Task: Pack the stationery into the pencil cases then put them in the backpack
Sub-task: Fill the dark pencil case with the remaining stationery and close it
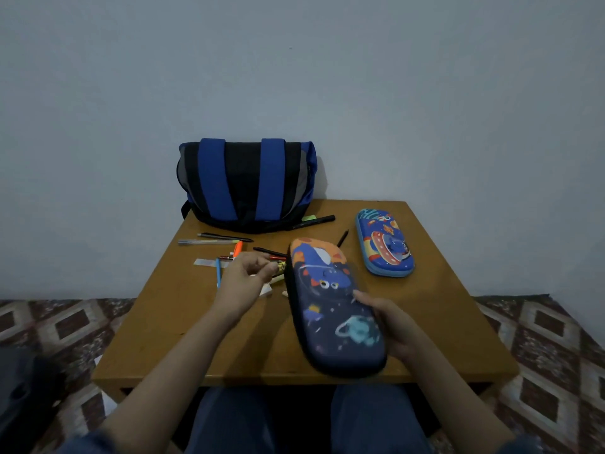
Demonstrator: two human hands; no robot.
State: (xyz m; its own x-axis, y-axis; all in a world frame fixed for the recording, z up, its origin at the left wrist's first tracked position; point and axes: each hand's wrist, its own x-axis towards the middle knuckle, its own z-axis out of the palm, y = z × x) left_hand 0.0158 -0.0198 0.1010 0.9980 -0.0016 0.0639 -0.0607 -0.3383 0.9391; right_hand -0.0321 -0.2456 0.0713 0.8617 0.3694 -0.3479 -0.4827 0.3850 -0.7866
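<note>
While the right hand [391, 326] grips the dark pencil case [330, 309] by its near right edge, fingers curled round it, the case sits tilted over the table [176, 326], near centre. Left hand [245, 280] at the case's far left edge, fingers bunched narrow; cannot tell what they pinch, if anything. Loose pens [226, 238] scattered left of centre. Light-blue pencil case [384, 242] lies shut, far right. Backpack [245, 181] at far edge against wall.

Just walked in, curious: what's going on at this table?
A person's right hand holds the dark pencil case tilted over the table. The left hand curls at the case's edge, grip unclear. Loose pens, the closed light blue case and the backpack sit on the table, untouched.
</note>
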